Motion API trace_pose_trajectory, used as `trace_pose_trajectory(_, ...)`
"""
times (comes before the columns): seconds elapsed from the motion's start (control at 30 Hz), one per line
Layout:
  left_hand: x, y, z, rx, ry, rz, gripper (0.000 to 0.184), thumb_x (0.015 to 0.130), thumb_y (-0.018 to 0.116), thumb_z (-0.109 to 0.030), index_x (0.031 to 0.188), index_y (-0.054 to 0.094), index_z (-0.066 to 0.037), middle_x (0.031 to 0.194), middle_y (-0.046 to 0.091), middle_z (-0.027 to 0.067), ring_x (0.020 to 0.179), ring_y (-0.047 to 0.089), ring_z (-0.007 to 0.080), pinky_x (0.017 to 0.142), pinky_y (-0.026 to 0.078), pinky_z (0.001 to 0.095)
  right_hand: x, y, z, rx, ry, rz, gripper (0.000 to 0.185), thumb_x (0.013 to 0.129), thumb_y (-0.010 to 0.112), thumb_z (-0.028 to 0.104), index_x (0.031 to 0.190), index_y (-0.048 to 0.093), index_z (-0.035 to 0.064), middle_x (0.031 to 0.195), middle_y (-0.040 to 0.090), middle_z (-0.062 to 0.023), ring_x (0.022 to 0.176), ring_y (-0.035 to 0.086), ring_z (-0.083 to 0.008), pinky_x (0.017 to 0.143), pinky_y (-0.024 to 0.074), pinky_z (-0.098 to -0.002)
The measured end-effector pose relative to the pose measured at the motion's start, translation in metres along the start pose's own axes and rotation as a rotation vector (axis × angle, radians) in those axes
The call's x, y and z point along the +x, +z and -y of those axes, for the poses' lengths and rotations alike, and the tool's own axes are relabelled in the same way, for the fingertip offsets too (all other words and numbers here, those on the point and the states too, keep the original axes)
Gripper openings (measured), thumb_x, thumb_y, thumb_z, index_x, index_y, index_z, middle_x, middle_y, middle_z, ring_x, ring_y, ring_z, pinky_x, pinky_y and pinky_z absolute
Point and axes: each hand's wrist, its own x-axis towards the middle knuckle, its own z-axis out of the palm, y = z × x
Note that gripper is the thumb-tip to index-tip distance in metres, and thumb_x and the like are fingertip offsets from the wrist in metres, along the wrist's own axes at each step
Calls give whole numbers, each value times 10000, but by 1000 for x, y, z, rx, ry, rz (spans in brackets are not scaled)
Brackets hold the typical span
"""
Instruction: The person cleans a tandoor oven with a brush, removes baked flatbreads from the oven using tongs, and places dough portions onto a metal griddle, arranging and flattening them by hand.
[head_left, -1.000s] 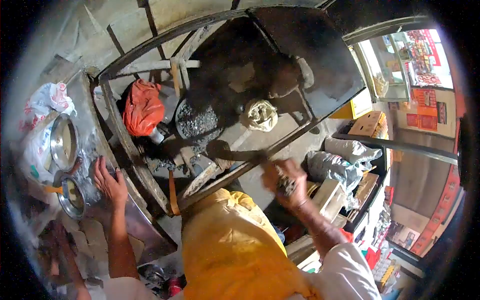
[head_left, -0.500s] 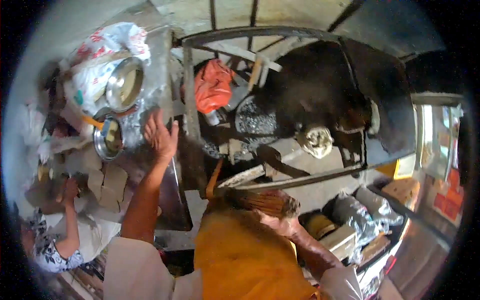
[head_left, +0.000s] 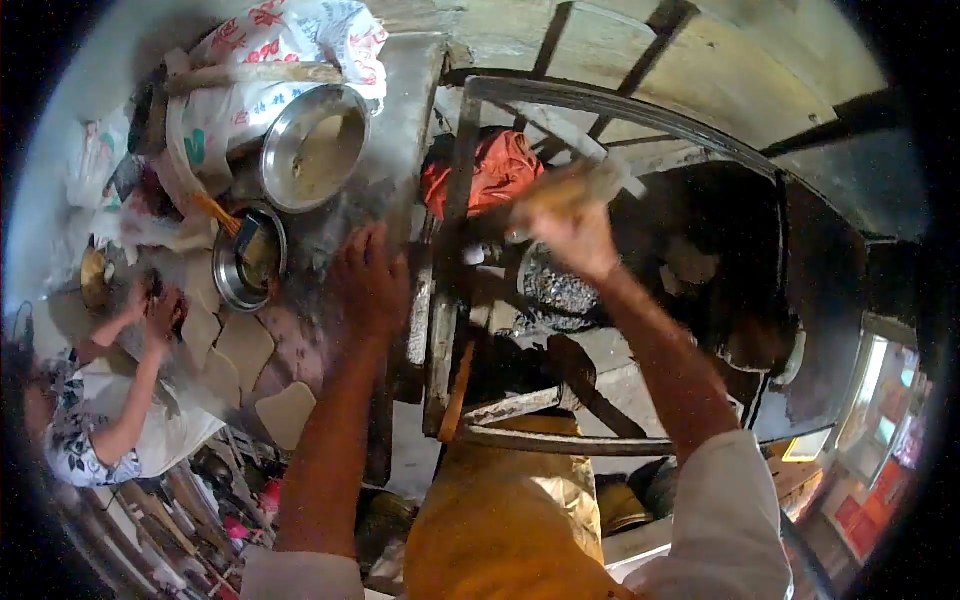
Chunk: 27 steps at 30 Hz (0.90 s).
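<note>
My right hand (head_left: pixel 575 235) is closed on a blurred brown bundle (head_left: pixel 572 190), raised over the black metal frame beside a red plastic bag (head_left: pixel 500 172). Below that hand lies a round pan of grey ash and coals (head_left: pixel 560 287). My left hand (head_left: pixel 370 280) rests with fingers spread on the metal worktop (head_left: pixel 392 150), close to two steel bowls. The larger bowl (head_left: pixel 316 148) holds something pale; in the smaller bowl (head_left: pixel 250 257) stands a brush with an orange handle (head_left: pixel 215 212).
A co-worker's hands (head_left: pixel 155 312) are at the left, near several flat pieces of dough (head_left: pixel 243 348). White printed bags (head_left: pixel 285 45) lie behind the bowls. The frame's front bar (head_left: pixel 560 442) crosses before my yellow apron (head_left: pixel 500 510).
The view has turned, shifting the bowls and frame rightward. My right hand has risen with the bundle from the frame's front edge to above the coals. My left hand stays at the worktop.
</note>
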Motion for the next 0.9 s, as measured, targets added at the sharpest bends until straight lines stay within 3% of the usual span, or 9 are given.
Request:
trace_pose_trajectory(0.1, 5, -11, -3, -63, 13, 12, 546, 864, 696, -210, 1370, 519, -108, 1370, 495, 121, 1303, 443, 344, 1088, 358, 519, 79, -22, -4, -449, -141, -171, 206, 906, 705, 167, 1047, 734, 19, 1012, 749, -93, 881, 707, -213, 793, 557, -335)
trace_pose_trajectory(0.17, 3, -7, -1, -85, -13, 13, 542, 865, 692, -198, 1369, 518, -102, 1369, 494, 127, 1303, 442, 349, 1092, 351, 524, 87, -30, 4, -282, -164, -261, 206, 881, 735, 156, 1038, 731, 22, 970, 746, -78, 865, 701, -206, 813, 548, -335)
trace_pose_trajectory(0.33, 2, -3, -4, -132, -22, 13, 527, 888, 659, -173, 1384, 504, -89, 1406, 472, 144, 1304, 443, 360, 1100, 338, 536, -29, 1, -23, 11, -100, -196, 183, 892, 670, 129, 1029, 668, 8, 994, 673, -56, 909, 641, -230, 846, 537, -378)
trace_pose_trajectory(0.4, 5, -5, -11, -77, -30, 27, 528, 899, 646, -168, 1398, 494, -89, 1423, 468, 148, 1305, 450, 362, 1100, 338, 530, -62, 11, 17, -275, -62, -40, 373, 887, 690, 237, 1202, 602, 58, 1123, 652, -69, 1052, 624, -237, 930, 515, -366)
trace_pose_trajectory(0.47, 2, -11, -10, -47, -12, 44, 530, 903, 640, -165, 1405, 490, -86, 1427, 471, 150, 1307, 455, 363, 1100, 341, 522, -74, -12, 11, -308, 83, -40, 398, 860, 745, 270, 1177, 618, 67, 1142, 667, -85, 1049, 643, -241, 923, 522, -358)
trace_pose_trajectory(0.53, -2, 5, 2, -114, -50, 44, 530, 917, 627, -160, 1420, 479, -81, 1424, 481, 155, 1315, 457, 371, 1104, 346, 509, -75, -74, 48, 167, 161, -325, 417, 777, 849, 241, 1114, 662, 80, 1135, 677, -91, 1025, 652, -234, 884, 533, -373)
trace_pose_trajectory(0.57, -4, 5, 2, -125, -36, 40, 530, 917, 627, -160, 1420, 479, -81, 1424, 481, 155, 1315, 457, 371, 1104, 346, 509, -76, -111, 43, 140, 124, -448, 391, 801, 819, 250, 1115, 664, 75, 1127, 677, -93, 1020, 649, -240, 880, 528, -378)
trace_pose_trajectory(0.8, 8, -8, -12, -86, 9, 93, 483, 935, 593, -133, 1403, 495, -63, 1407, 480, 183, 1305, 454, 388, 1101, 348, 510, -41, -362, 20, -812, -256, -857, 334, 883, 697, 328, 1042, 714, 34, 1033, 723, -116, 953, 669, -294, 820, 519, -417)
trace_pose_trajectory(0.9, 4, 1, 0, -94, 67, 54, 458, 954, 567, -160, 1394, 498, -54, 1399, 478, 191, 1290, 456, 395, 1099, 346, 508, -30, -391, -7, -895, 37, -1056, 349, 809, 736, 344, 987, 734, 44, 1002, 741, -117, 981, 682, -330, 838, 524, -423)
